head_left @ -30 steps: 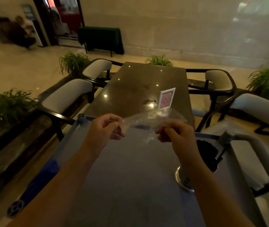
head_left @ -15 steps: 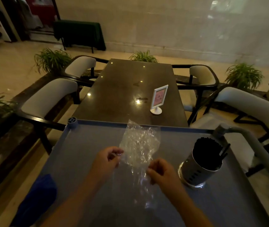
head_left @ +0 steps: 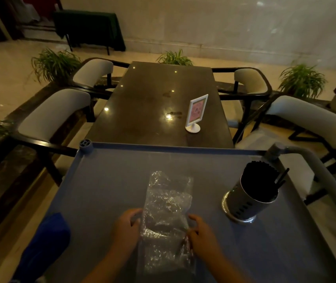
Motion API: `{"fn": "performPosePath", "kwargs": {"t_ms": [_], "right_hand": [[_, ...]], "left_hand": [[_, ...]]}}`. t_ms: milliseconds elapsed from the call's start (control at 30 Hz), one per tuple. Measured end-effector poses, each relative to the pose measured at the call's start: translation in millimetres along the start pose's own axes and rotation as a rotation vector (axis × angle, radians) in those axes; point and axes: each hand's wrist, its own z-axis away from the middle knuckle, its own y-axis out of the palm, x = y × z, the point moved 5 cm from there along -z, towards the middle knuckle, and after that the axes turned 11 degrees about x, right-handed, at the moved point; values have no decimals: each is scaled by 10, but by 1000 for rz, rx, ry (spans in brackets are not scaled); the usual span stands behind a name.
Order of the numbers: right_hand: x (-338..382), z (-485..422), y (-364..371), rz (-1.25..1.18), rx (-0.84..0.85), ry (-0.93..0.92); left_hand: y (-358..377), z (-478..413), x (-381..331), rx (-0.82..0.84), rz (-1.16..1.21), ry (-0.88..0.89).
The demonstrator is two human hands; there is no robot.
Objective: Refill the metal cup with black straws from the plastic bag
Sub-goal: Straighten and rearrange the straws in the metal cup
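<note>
A clear crumpled plastic bag lies flat on the grey cart top, with no straws visible inside it. My left hand touches its left edge and my right hand touches its right edge, fingers curled against the plastic. To the right stands the perforated metal cup, packed with black straws that stick up above its rim, a few leaning out to the right.
A dark dining table with a white card stand lies beyond the cart. Cushioned chairs flank it on both sides. The cart's grey handle curves along the right. A blue object hangs at the cart's left edge.
The bag was held up stretched between both hands, then lowered; now it lies flat on the cart top with a hand at each side. The camera tilted downward.
</note>
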Motion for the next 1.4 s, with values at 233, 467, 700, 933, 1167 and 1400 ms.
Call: {"fn": "performPosePath", "kwargs": {"t_ms": [233,467,700,933,1167,1400], "right_hand": [[51,68,-46,366,-53,-92],[440,133,153,789,-249,-495],[129,-171,288,920,98,-308],[0,-246,209,996,191,-203],[104,-157,107,882,127,-250],[396,215,-509,458,-69,-347]], "left_hand": [[123,74,-188,62,-346,171],[563,181,-338,217,-766,507],[735,67,60,392,-974,338],[753,91,227,386,-980,308],[779,14,31,404,-1065,204],[717,-223,-898,214,-960,386]]}}
